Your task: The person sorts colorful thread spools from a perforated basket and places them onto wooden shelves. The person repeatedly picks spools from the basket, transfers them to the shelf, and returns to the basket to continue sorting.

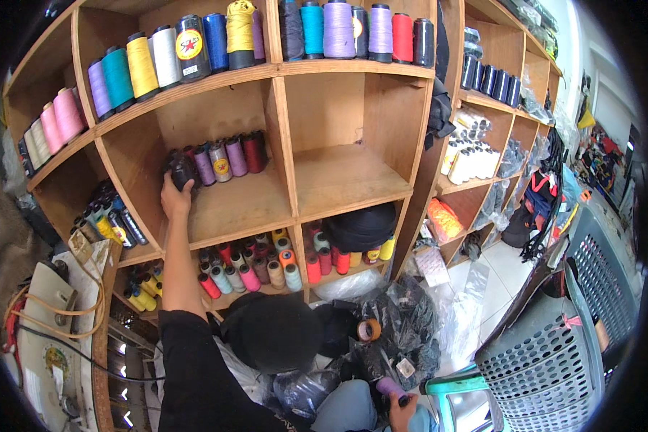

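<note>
Reaching up into the middle shelf compartment, my left hand is closed around a black thread spool. That spool is at the left end of a row of spools, beside a purple spool; a grey one and a dark red one stand farther right. Low in the view, close to my knee, my right hand grips a purple thread spool, which lies tilted. Its fingers are partly cut off by the lower edge.
Wooden shelving holds many coloured spools. Below are black plastic bags, a roll of brown tape and a round black bundle. A grey perforated chair stands right, a sewing machine left.
</note>
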{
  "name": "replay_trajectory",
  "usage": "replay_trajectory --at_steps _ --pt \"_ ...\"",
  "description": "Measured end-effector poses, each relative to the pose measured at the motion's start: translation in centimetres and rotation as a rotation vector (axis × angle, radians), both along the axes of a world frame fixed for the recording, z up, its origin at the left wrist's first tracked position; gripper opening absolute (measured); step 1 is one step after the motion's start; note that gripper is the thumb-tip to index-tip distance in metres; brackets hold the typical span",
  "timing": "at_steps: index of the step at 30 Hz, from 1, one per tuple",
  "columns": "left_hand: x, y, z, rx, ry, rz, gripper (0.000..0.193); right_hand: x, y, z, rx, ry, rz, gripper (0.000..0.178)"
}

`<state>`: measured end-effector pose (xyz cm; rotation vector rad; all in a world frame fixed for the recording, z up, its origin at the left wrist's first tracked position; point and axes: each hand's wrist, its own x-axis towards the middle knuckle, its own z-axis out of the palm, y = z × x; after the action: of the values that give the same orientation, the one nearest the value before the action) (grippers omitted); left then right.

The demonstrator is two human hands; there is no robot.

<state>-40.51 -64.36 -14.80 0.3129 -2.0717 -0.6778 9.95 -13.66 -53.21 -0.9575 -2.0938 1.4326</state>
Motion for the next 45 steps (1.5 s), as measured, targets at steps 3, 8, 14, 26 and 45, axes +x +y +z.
replay_trajectory --at_steps 3,8,14,26,45 --pt "-0.9 0.4 -2.0 0.001 0.035 0.060 0.071 0.7 -0.6 0.6 0.281 -0.111 -0.002 0.036" --pt "-1.0 1.1 -1.5 -0.069 0.041 0.109 0.068 -4.2 -3.1 11.0 0.140 -0.152 0.155 0.073" --pt "0.5 1.3 -0.8 -0.040 -0.184 0.107 0.062 -15.5 -8.0 17.6 0.365 0.245 0.520 0.053" --pt "0.0 2.0 -0.5 -0.103 -0.349 0.131 0.047 -37.8 -26.2 39.0 0.365 1.069 0.674 0.054" --pt "-0.8 1.1 -1.4 -0.254 -0.364 0.190 0.042 -55.5 -40.6 40.2 0.428 0.653 0.682 0.049"
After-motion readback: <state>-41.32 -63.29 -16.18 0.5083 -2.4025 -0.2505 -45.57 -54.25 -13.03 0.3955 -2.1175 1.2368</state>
